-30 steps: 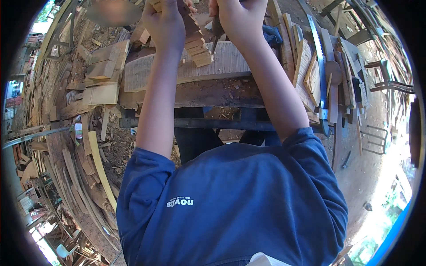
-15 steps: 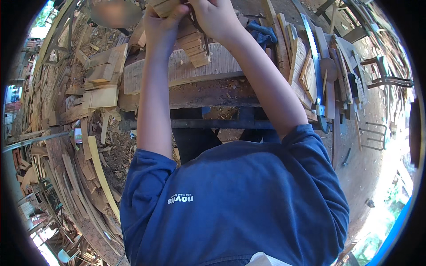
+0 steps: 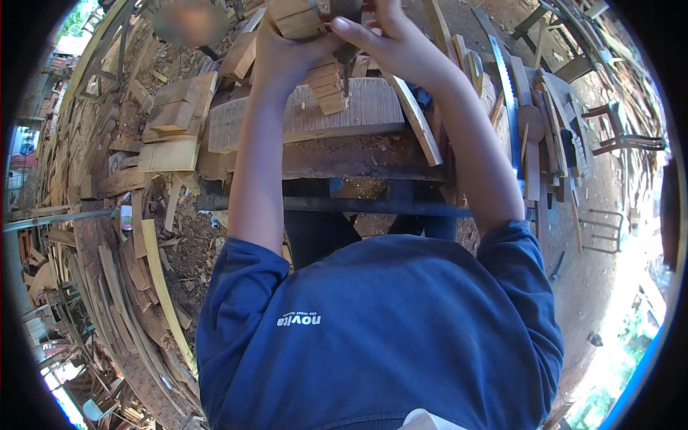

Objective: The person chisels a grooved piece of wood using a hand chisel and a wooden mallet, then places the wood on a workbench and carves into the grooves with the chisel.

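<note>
My left hand [image 3: 281,56] is closed around a stepped wooden block [image 3: 295,20] at the top edge. Its thumb stretches right toward a dark tool [image 3: 347,51] with a tapered body and a thin shaft pointing down. A notched lower part of the wood [image 3: 328,89] shows below that hand, beside the shaft. My right hand [image 3: 405,44] is at the tool, its thumb lying over the dark body. The fingers of this hand run up to the picture's edge and partly hide. The tool's upper end is cut off, so its exact kind is unclear.
A thick grey-brown plank [image 3: 287,118] lies across the bench beneath my hands. A narrow wooden strip [image 3: 416,122] slants below my right hand. To the right is a handsaw [image 3: 507,93] among boards. Stacked wood pieces [image 3: 172,118] stand left, and a metal rail [image 3: 344,205] crosses in front of me.
My right hand has moved right and its thumb and forefinger have spread, showing more of the dark tool. The slanting strip now shows below it. The wooden block has shifted slightly right.
</note>
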Motion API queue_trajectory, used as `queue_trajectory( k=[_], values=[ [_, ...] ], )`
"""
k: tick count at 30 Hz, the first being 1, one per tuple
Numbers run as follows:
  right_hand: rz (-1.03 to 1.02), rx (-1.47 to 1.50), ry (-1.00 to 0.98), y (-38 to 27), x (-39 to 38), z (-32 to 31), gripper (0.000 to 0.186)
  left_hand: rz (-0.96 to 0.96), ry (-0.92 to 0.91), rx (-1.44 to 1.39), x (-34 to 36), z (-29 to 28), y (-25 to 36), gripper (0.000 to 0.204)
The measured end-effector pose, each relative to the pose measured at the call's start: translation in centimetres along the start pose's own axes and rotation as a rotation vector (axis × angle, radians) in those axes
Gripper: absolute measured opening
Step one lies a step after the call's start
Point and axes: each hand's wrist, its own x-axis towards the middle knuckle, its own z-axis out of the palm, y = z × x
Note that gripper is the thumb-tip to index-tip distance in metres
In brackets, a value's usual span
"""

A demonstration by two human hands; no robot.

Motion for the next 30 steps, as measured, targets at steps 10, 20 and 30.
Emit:
queue_trajectory(
  k=[10,20,30],
  values=[
    [0.680,-0.725,0.199,-1.8,-13.2,-8.3,0.058,0.151,-0.075,-0.167,0.9,-0.3,-1.3,0.049],
    [0.908,-1.005,-0.101,7.4,-18.9,0.7,0.056,0.292,0.000,0.160,1.4,-1.1,-1.2,0.048],
    [0.885,-0.554,0.019,-2.1,-12.8,-5.2,0.029,0.130,0.016,0.191,0.3,-0.5,0.2,0.058]
  ],
)
